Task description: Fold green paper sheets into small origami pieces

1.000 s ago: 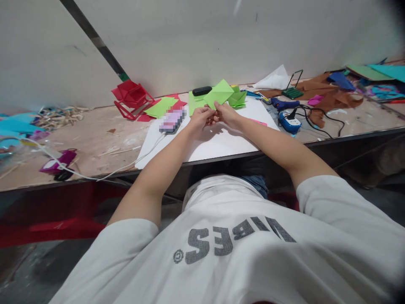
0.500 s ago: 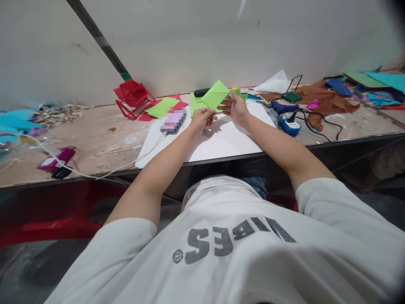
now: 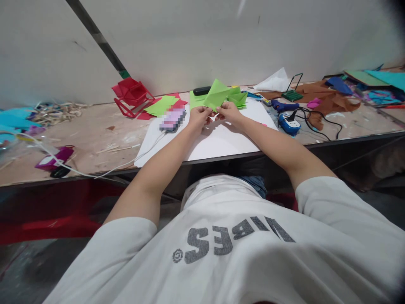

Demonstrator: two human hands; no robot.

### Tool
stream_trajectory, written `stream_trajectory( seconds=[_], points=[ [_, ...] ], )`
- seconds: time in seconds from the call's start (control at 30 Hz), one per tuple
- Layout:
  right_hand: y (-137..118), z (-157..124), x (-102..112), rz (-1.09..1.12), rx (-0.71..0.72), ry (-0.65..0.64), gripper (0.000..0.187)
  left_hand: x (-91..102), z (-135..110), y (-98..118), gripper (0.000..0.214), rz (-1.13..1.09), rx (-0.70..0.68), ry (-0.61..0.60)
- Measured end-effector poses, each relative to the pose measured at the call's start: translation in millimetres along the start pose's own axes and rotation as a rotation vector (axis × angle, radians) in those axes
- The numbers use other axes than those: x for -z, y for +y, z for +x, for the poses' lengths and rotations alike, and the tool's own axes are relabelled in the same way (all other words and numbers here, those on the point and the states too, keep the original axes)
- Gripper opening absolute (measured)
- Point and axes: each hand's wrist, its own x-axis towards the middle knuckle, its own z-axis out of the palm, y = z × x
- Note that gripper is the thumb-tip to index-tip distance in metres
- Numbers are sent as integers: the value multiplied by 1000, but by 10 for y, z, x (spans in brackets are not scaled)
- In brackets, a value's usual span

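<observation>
A piece of light green paper (image 3: 217, 93) is held up over the white sheet (image 3: 218, 141), its near edge pinched in both hands. My left hand (image 3: 200, 116) is closed, thumb and forefinger on the paper's near left edge. Close beside it, my right hand (image 3: 229, 111) grips the near right edge with closed fingers. Behind the right hand lies more folded green paper (image 3: 237, 98). A dark, long object (image 3: 201, 90) rests on green paper at the back. The fingertips partly hide the paper's lower edge.
To the left are a phone (image 3: 172, 118) on a white cable, green sheets (image 3: 160, 105) and a small red chair model (image 3: 133, 96). On the right lie a blue glue gun (image 3: 284, 105), a blue power socket (image 3: 289, 124) with black cord, and brown scraps (image 3: 341, 100).
My right hand has come down and left, from open fingers beside the paper to a pinch on its near edge. The paper has tilted and looks more bent.
</observation>
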Motion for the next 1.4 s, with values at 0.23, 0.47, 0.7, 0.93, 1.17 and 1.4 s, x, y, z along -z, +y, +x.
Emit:
stream_trajectory(
  seconds=[0.23,0.47,0.7,0.93,1.17,1.4],
  points=[
    [58,-42,-36,-14,1,-75,36,-14,16,-26,44,-34,-35,-11],
    [87,-23,-28,-48,50,-69,36,-1,42,-61,41,-44,-26,-44],
    [42,-49,-32,-61,56,-63,27,-9,35,-49,52,-13,-120,-24],
    [11,-30,-81,7,98,-138,27,31,120,-54,62,-103,-271,61],
    [43,-17,66,-28,43,-140,22,169,321,-1,50,-106,-285,175],
    [-14,-38,143,-58,47,-162,26,172,274,-9,27,67,-271,79]
  ],
)
